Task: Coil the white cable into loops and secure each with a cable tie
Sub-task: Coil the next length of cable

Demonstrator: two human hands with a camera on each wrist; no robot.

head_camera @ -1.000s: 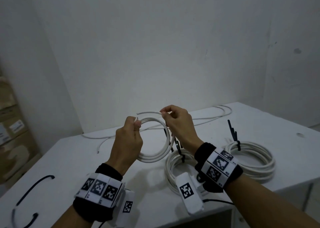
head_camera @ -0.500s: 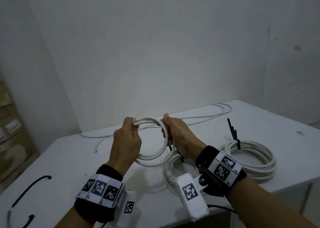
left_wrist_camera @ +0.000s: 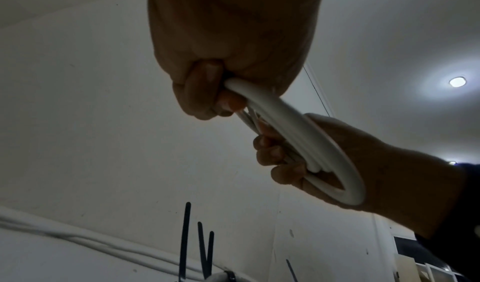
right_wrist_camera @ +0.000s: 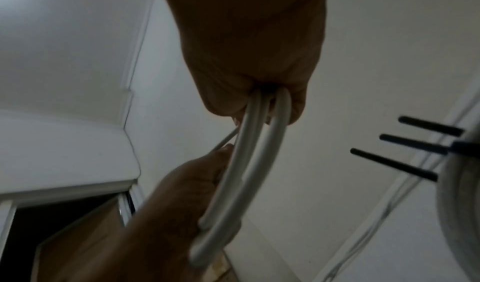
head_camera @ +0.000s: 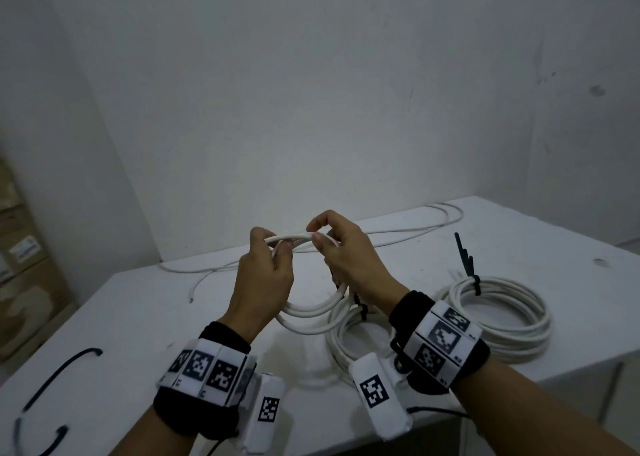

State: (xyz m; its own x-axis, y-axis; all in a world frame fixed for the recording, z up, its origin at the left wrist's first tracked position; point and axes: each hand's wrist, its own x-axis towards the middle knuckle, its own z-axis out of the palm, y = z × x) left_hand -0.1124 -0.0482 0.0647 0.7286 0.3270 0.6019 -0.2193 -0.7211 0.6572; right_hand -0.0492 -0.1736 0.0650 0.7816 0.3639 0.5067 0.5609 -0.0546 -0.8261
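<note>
Above the white table (head_camera: 145, 317), the left hand (head_camera: 265, 282) and right hand (head_camera: 349, 258) both grip a small coil of smooth white cable (head_camera: 311, 311) — fingers curled round its loops, right thumb and forefinger pinching the top strand.

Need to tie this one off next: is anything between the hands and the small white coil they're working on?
Nothing visible. The left hand and right hand both already grip the small white coil, held above the table. No cable tie is on it. Two finished coils lie right of it, apart from the hands.
</note>
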